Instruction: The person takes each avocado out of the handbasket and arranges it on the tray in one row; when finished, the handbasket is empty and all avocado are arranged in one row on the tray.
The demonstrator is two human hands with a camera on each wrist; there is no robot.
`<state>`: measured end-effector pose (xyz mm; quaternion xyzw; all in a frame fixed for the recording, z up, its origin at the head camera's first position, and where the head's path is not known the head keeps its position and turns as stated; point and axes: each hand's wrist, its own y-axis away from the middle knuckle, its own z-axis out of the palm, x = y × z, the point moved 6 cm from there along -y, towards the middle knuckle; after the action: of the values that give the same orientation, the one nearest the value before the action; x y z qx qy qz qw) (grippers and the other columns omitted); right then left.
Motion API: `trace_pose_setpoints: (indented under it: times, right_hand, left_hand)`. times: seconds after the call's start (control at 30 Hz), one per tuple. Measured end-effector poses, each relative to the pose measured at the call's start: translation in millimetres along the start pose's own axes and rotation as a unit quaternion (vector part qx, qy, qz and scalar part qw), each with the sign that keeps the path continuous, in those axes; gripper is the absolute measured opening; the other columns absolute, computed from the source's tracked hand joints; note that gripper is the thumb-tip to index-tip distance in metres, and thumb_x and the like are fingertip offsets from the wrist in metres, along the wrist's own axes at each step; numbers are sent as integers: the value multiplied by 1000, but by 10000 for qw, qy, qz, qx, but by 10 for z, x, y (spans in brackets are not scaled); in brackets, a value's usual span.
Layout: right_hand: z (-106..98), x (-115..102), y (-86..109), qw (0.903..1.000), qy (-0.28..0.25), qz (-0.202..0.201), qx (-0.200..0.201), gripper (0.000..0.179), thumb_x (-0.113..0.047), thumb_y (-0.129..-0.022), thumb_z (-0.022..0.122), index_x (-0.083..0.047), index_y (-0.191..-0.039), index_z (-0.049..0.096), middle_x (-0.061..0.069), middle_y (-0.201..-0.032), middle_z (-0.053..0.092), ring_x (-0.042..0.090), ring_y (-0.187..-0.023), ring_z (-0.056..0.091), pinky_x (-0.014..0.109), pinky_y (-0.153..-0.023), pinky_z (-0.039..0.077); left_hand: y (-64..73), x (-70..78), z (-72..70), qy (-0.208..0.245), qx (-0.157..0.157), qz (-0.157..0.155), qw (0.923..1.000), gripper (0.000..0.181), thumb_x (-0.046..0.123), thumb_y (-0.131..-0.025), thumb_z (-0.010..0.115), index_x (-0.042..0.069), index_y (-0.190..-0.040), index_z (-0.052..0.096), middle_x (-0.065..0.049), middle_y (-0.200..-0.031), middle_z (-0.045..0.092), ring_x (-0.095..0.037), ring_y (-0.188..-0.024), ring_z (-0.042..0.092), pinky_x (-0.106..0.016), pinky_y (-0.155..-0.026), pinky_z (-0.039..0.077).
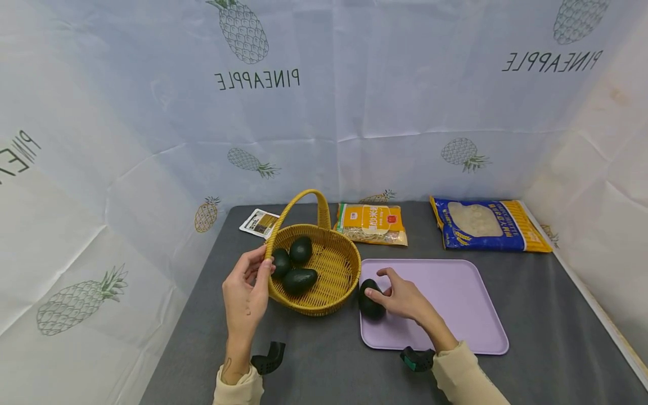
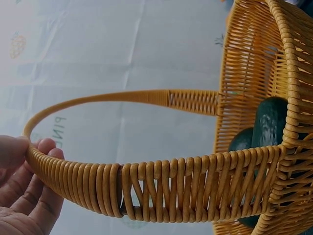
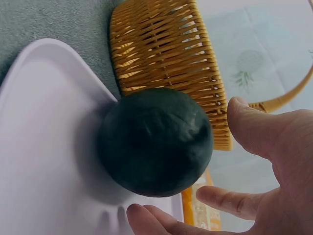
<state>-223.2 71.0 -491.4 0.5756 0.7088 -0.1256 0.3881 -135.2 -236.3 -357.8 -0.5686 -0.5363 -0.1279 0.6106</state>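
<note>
My left hand (image 1: 245, 295) pinches the arched handle (image 2: 156, 188) of a yellow woven basket (image 1: 349, 261) between thumb and fingers. Inside the basket, on its left side, lie three dark green avocados (image 1: 300, 280). Another avocado (image 1: 372, 299) rests at the left edge of a pale purple tray (image 1: 440, 306), right beside the basket. Over that avocado is my right hand (image 1: 406, 298), thumb and fingers spread apart. In the right wrist view a gap shows between the avocado (image 3: 156, 142) and the thumb (image 3: 249, 125), with the fingertips just beyond its side.
Behind the basket lie a small white-and-brown packet (image 1: 259, 223) and an orange bag of grain (image 1: 372, 224). A blue-and-yellow bag (image 1: 488, 225) sits at the back right of the dark table (image 1: 314, 360). Pineapple-print cloth (image 1: 385, 101) hangs along the back and sides.
</note>
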Motion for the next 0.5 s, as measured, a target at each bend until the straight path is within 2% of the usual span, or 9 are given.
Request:
trace_pose_setpoints:
  times: [0.3,0.5]
  right_hand:
    - [-143,-96,-56,9998,91,-107,114,73,-59,-92,65,-11,-145,47,15,-106,71,24,-86,65,41,-72,56]
    - [-292,-247,-88,9985,161,-461,260,69,-53,-95,66,-9,-144,46,18,-111,70,26,-88,67,43,-74,59]
  left_hand:
    - [-6,7,-6,-2,-17,-7,10000,27,-2,-96,66,-2,-123,68,-18,-102,72,-3,-85,67,-14,-79,57]
    - [-12,10,-1,-31,-30,-35,10000,27,-2,-96,66,-2,-123,68,-18,-103,73,-4,-85,67,-14,-79,57]
